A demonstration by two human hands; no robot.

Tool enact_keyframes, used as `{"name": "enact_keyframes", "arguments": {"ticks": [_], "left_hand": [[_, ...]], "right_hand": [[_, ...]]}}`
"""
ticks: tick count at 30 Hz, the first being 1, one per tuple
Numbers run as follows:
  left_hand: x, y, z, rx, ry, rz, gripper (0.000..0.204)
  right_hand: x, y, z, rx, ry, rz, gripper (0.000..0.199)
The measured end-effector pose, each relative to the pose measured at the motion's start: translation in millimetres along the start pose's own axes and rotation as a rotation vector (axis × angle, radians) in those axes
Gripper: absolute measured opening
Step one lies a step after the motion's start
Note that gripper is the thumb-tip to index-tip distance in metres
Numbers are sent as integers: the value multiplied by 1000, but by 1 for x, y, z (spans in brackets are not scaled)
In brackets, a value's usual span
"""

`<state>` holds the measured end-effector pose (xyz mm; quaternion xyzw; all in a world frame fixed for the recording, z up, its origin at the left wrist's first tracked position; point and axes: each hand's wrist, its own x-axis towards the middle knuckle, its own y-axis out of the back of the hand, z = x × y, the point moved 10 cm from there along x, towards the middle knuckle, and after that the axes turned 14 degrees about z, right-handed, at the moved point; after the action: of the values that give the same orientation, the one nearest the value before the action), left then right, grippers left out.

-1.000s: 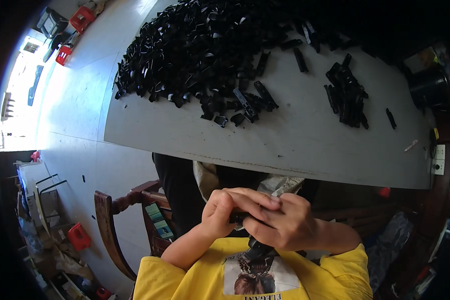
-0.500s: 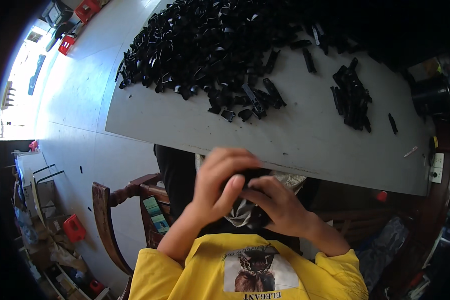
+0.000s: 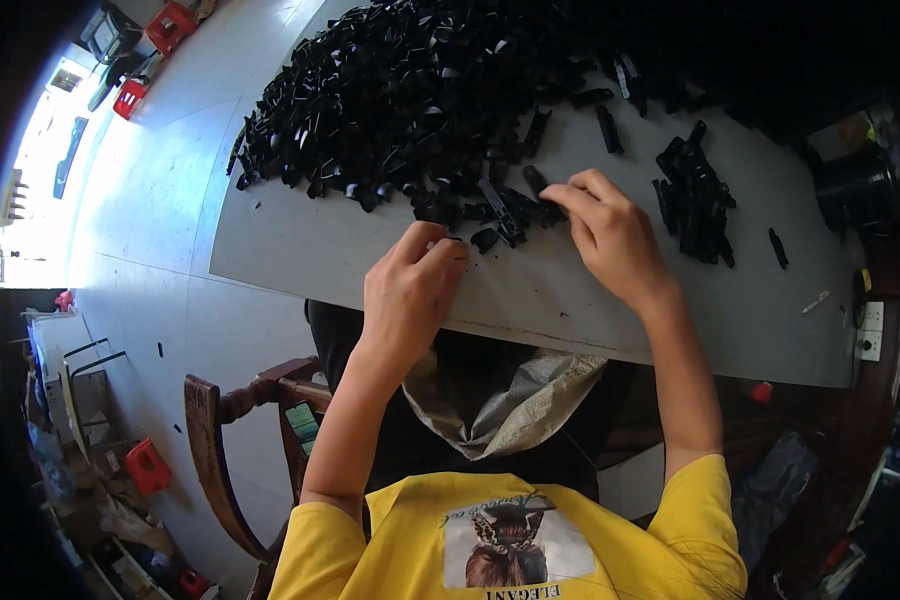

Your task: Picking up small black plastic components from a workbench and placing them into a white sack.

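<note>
My right hand is closed, thumb and fingertips pinching the near end of a long black plastic piece at the front of the heap. Beside it, at the heap's near edge, my left hand has its fingers bent together over a small black plastic piece, mostly hidden under the fingertips. Between the hands lie another long black piece and a small curved black piece. A large heap of small black plastic pieces covers the far left of the grey table.
An open woven sack hangs over my lap below the table edge. To the right lie a stack of long black pieces, a single black strip and a white stick. A wooden chair stands at left.
Both hands have gone from together above the sack up onto the table, apart from each other. The sack's mouth now shows. My right hand has taken hold of a long black piece.
</note>
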<state>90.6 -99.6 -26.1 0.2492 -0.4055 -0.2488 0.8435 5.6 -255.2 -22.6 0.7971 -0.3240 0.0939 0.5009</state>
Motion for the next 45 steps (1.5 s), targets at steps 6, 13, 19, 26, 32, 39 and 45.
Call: {"name": "enact_keyframes", "arguments": {"ticks": [6,13,19,26,32,39,45], "left_hand": [[-4,6,-10,-96,109,32,13],[-12,22,13,-220,74,60,18],[-24,29,49,-493,119,-44,21],[-24,33,64,-475,57,-52,19],[-27,34,71,-574,25,-111,12],[-36,5,89,-1286,385,-249,44],[-28,-2,72,-1009,269,-113,43]], "right_hand": [[-15,13,23,-88,-143,20,17],[-45,45,7,-64,-148,114,31],[-64,40,-75,180,46,-81,30],[-65,48,-91,153,167,-55,28],[-67,49,-95,240,192,-42,26],[-99,28,-124,514,250,-82,17],[-86,18,-118,391,228,-108,15]]}}
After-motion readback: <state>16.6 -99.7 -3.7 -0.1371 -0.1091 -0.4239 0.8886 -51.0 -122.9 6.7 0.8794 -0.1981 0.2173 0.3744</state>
